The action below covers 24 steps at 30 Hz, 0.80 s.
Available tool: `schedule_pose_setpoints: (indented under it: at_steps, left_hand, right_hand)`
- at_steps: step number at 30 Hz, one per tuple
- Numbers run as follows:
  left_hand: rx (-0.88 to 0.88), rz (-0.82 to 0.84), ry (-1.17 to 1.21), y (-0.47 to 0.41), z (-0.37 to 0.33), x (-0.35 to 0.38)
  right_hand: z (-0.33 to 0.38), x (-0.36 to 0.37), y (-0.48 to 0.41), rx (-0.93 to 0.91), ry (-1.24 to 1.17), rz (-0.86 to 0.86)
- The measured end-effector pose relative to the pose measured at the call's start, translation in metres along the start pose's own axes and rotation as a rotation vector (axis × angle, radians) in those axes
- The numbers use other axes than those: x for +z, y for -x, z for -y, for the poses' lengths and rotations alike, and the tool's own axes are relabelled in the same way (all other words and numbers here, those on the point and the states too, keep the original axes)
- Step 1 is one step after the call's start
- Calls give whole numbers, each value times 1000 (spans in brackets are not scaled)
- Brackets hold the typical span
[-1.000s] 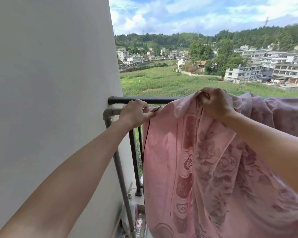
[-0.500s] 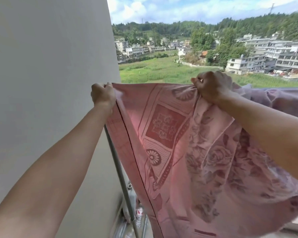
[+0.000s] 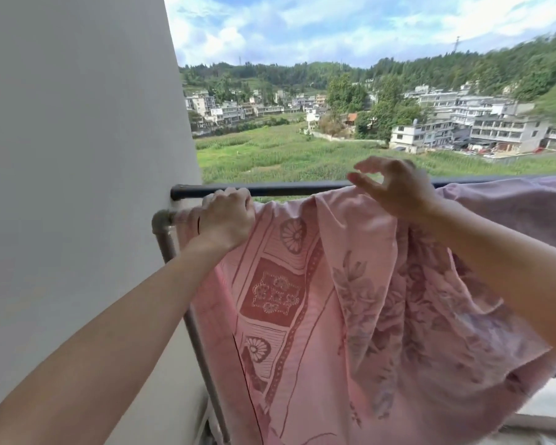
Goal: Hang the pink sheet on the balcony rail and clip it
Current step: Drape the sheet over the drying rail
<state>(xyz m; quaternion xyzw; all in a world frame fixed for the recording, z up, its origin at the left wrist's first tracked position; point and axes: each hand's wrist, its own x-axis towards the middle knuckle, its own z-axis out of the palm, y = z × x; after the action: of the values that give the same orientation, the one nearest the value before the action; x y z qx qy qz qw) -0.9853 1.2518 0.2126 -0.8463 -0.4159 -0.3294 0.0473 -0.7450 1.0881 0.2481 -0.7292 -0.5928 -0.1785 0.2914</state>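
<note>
Risk: my left hand is gripping the pink sheet on the rail, my right hand is hovering open above it, and unclipped folds may be sliding off.

Left hand grips the patterned pink fabric sheet hanging at the dark metal balcony rail; right hand, fingers loose, above it.

A home balcony, high up: white wall on the left, a sheet hung at a dark rail, green field and houses far beyond.
</note>
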Motion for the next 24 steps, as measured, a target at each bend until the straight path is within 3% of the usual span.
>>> schedule_pose_setpoints:
  at_steps: [2,5,8,12,14,15,17,18,20,21,22,24]
  left_hand:
    - [78,4,91,-1,-32,12]
    - [110,75,252,-2,-81,29]
    - [64,69,209,-4,-103,40]
    - [40,42,151,-7,-97,41]
    - [34,32,132,-7,-91,42]
    - [33,28,117,-7,-91,43]
    - [36,40,91,-7,-93,45]
    - [33,48,80,-8,-96,46]
    - [11,53,28,-7,-104,47]
    - [1,43,-11,-8,-107,47]
    - [-10,34,-50,-8,-107,48]
    - [-28,41,-103,-9,-105,49]
  right_hand:
    - [-29,-17,18,106,95,-77]
    - [-63,-33,53,234,181,5]
    - [-76,-38,60,263,130,-107]
    - [-120,-67,42,389,243,-229]
    - [-205,-89,37,568,277,-296]
    - [-283,-95,33,640,320,-295]
    - [-407,-109,20,649,395,-219]
    - [-421,-116,16,620,359,-191]
    - [-355,-128,16,704,377,-157]
    - [-278,-137,23,682,420,-122]
    - [-211,-137,31,612,478,-57]
    - [-142,-124,36,404,392,-41]
